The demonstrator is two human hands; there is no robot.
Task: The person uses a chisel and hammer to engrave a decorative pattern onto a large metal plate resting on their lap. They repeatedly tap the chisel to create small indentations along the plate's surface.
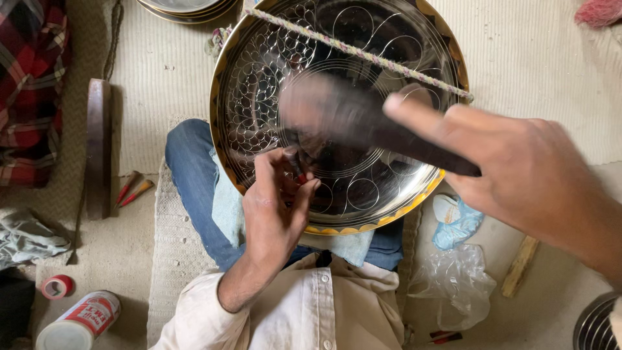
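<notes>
Large round metal tray propped on the lap against the blue-jeaned leg, tilted toward the camera, gold-toned rim with a painted yellow and dark border along the lower edge. Engraved over most of its face: rings of small circles around the left and top, larger loops above, concentric lines toward the middle. Lower centre and lower right looking plainer and mirror-like, so by the look of it well along, with that stretch and perhaps finer detail left; motion blur and glare hiding part of the surface. Left hand closed round a thin punch or chisel, fingers pinched tight, tip set on the metal just left of centre. Right hand raised above the tray, wrapped round the handle of a dark hammer, head smeared by movement over the middle of the tray. Twisted cord stretched across the upper part of the tray. Pale blue cloth under the tray's lower left edge. Further out: two red-handled tools on the mat to the left beside a dark wooden block, a red tape roll and a white and red can lower left, crumpled clear plastic and a wooden stick lower right, stacked plates at the top edge.
</notes>
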